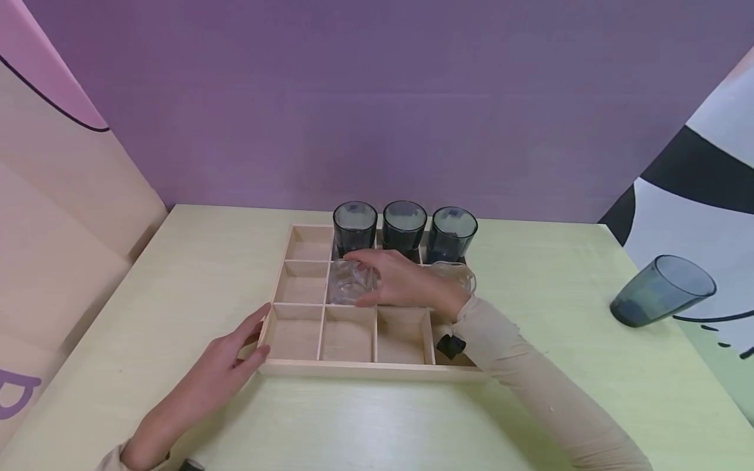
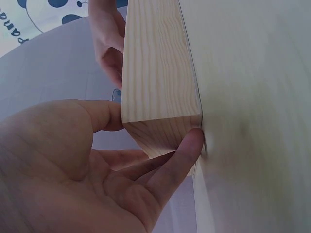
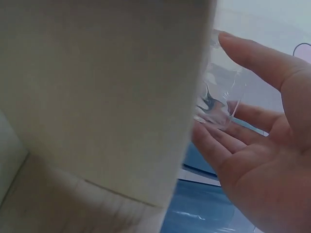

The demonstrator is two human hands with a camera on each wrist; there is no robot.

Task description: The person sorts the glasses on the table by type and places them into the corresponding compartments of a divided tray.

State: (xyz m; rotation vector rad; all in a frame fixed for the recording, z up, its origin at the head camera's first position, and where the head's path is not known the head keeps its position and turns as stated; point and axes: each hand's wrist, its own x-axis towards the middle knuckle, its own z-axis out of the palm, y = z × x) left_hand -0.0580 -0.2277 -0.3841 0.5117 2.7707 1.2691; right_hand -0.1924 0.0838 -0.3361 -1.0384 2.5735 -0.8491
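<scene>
A wooden tray [image 1: 371, 371] divided into compartments lies on the table. My left hand [image 1: 220, 363] touches its left side, thumb close to the near corner; in the left wrist view, the fingertips [image 2: 190, 141] press the wood. Over the middle row, my right hand [image 1: 406, 278] holds a clear glass [image 1: 349, 282] between thumb and fingers, the thumb [image 3: 238, 48] on one side in the right wrist view. A second clear glass [image 1: 459, 271] shows partly behind the right wrist. Three dark blue-grey glasses [image 1: 355, 219] stand side by side in the back row.
One more blue-grey glass [image 1: 662, 291] stands apart on the right of the table [image 1: 548, 281]. A purple wall panel [image 1: 389, 118] rises behind the table's back edge. The right forearm [image 1: 548, 392] crosses the tray's near right corner and hides it.
</scene>
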